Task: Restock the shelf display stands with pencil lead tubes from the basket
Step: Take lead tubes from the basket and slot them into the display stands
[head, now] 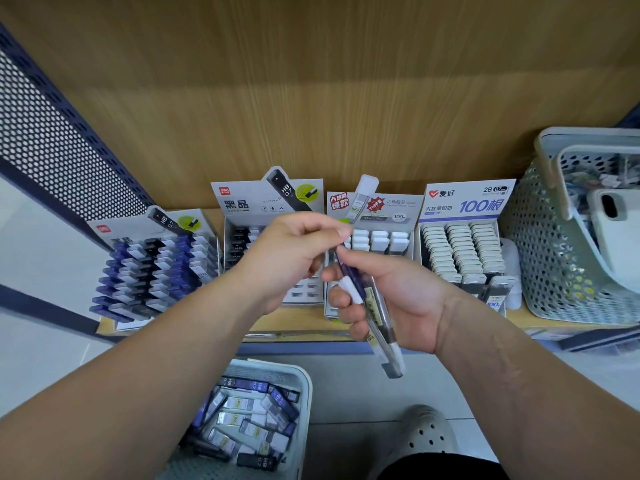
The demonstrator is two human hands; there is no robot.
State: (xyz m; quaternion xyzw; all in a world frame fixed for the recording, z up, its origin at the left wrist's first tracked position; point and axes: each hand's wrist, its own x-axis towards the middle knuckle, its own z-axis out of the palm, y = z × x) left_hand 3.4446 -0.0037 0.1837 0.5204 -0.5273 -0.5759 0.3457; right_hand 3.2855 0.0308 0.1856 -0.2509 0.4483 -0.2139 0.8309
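right hand [401,299] clasping tubes [376,318], left hand [294,252] — pinching

Wood-grain back panel [311,98] fills the top. Left side: perforated metal panel [52,143], dark blue frame. Far right, pale green perforated bin [554,265] w/ a white case [613,233] inside, oval cutout showing. Down low, grey clog [427,431] on pale floor tiles [363,393].
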